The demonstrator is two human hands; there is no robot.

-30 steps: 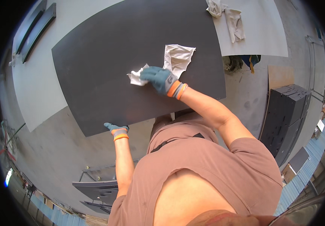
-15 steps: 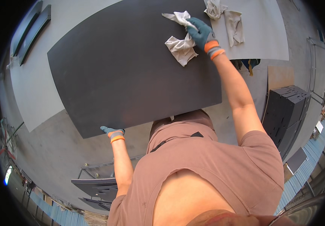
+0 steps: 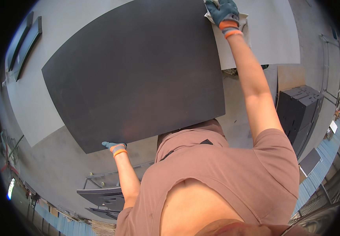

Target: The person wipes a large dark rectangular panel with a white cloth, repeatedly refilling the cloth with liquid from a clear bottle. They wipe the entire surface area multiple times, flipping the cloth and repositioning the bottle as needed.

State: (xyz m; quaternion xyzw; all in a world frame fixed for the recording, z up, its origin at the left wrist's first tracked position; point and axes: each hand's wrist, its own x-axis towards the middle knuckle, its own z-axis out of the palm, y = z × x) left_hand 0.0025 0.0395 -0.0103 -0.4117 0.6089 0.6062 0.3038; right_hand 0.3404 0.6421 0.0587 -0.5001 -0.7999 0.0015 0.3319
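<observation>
A large dark grey panel point(image 3: 138, 70) lies in front of me, its near edge by my waist. My left hand point(image 3: 114, 148), in a teal and grey glove with an orange cuff, grips the panel's near edge toward its left corner; some of its fingers are hidden. Stretched out to the far right, my right hand point(image 3: 224, 13), gloved alike, is closed on a white cloth point(image 3: 208, 16) at the panel's right edge. Most of the cloth is hidden by the glove. Another pale cloth point(image 3: 244, 25) lies just beyond that hand, partly covered by it.
A pale surface point(image 3: 272, 35) extends under and beside the panel. Two long dark pieces point(image 3: 28, 47) lie at the far left. Stacked dark panels point(image 3: 299, 106) stand on the right, and a metal rack point(image 3: 103, 192) with dark sheets is at the lower left.
My right hand has moved away and to the right with the cloth, from the panel's upper face to its right edge. My left hand stays on the near edge.
</observation>
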